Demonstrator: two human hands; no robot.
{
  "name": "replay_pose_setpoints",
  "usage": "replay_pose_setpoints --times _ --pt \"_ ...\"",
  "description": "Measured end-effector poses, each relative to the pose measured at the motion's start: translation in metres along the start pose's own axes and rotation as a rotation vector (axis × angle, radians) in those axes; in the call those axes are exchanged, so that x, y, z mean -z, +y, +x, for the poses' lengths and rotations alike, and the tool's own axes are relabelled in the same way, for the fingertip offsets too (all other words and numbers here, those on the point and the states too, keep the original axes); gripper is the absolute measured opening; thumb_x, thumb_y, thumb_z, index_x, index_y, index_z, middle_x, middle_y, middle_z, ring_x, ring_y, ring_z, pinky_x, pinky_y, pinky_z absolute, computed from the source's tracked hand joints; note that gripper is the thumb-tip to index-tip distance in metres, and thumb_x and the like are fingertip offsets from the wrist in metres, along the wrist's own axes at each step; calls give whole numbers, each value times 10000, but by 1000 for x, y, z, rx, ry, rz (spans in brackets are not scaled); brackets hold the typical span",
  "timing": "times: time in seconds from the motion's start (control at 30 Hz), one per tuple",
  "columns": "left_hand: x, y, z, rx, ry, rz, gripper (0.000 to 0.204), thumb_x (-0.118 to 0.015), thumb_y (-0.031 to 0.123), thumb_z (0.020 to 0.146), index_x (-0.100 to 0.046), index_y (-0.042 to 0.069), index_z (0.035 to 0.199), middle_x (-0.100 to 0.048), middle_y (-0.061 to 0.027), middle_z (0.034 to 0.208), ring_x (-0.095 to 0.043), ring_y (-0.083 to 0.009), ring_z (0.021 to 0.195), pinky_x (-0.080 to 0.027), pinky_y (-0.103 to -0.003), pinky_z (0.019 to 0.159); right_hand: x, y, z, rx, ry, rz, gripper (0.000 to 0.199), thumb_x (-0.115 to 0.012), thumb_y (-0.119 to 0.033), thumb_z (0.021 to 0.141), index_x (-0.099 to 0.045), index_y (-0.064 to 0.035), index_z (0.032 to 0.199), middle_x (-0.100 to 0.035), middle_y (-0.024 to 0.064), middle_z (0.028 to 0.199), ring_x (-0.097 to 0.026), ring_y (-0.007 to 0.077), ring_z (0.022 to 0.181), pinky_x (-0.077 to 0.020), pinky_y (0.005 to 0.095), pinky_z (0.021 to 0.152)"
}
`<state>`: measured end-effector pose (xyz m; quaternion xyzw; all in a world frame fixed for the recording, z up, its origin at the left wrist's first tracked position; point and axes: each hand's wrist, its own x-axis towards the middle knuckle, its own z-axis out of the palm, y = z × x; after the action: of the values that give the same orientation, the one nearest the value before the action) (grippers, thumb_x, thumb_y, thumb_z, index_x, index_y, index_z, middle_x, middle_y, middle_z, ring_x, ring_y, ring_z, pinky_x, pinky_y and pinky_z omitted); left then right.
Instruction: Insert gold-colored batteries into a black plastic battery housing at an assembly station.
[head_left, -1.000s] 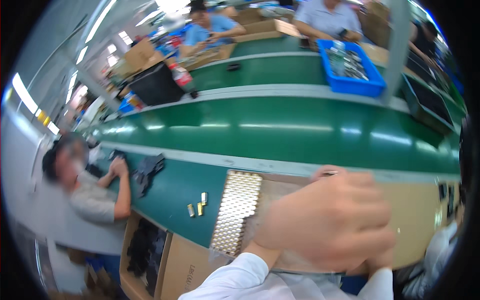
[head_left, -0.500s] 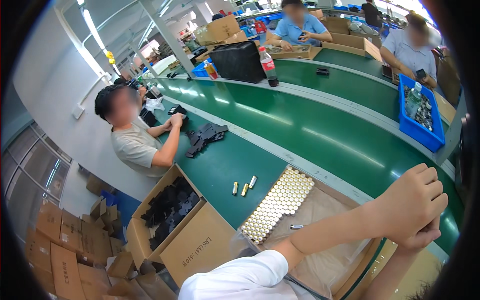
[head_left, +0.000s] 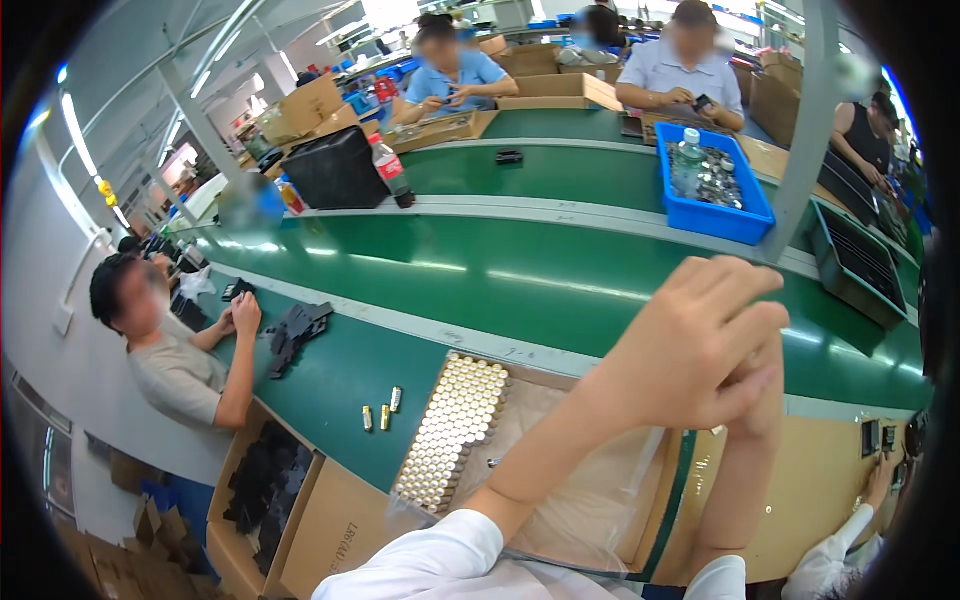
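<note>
Both my hands are raised and together over the right side of an open carton of batteries. My left hand (head_left: 690, 345) has its fingers bent and lapped over my right hand (head_left: 752, 365), seemingly gripping it near the wrist. My right forearm comes up from below, and the fingers of that hand are hidden behind the left one. No object shows between them. Beneath my left forearm the carton (head_left: 655, 540) holds upright rows of white-sided batteries (head_left: 460, 420) at its left, with plastic-covered lining beside them. A single battery (head_left: 493, 463) lies partly covered by my arm.
Three loose batteries (head_left: 385, 417) lie on the green table, left of the carton. Further left are a pile of black parts (head_left: 300, 335), a box of black pieces (head_left: 305, 500) and a seated co-worker. Across the green belt (head_left: 560, 270) stand a blue bin (head_left: 720, 215) and a cola bottle (head_left: 390, 170).
The view has swung right, so the scene sits further left. My hands stay together; the left fingers look less tightly curled. A tan workbench has come into view at right.
</note>
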<state>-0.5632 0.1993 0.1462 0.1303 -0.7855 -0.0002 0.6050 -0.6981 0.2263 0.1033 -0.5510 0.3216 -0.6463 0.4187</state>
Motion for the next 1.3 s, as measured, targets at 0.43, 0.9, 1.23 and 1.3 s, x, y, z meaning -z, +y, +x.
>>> replay_pose_setpoints --times 0.43,0.9,1.23,1.3 --pt "23 65 4 -346 466 -227 155 -690 47 871 -573 142 908 -531 -15 658 -421 -138 536 -446 -325 541 -19 -38 -12 -168 -412 154 186 -801 -11 869 -821 -18 1054 -699 32 686 -533 92 508 -396 202 492" --pt "1 49 4 -26 69 18 225 -733 150 731 -639 8 878 -605 -208 1129 -546 -330 998 -467 -451 893 -32 -46 -16 47 -368 -39 61 -752 -64 787 -750 -76 847 -678 -2 700 -491 98 573 -398 207 553" --pt "-37 7 -14 101 69 39 303 -751 348 770 -692 51 774 -580 -152 830 -504 -297 755 -428 -445 814 -15 -20 -9 -91 -265 -12 50 -713 -92 849 -664 -93 836 -627 -5 672 -456 78 556 -381 208 534" --pt "-46 4 -15 114 77 70 334 -743 379 780 -708 47 791 -586 -150 812 -513 -295 744 -430 -445 812 -11 -14 -5 -120 -267 -5 64 -705 -98 862 -647 -97 834 -617 -6 666 -450 74 552 -378 208 531"
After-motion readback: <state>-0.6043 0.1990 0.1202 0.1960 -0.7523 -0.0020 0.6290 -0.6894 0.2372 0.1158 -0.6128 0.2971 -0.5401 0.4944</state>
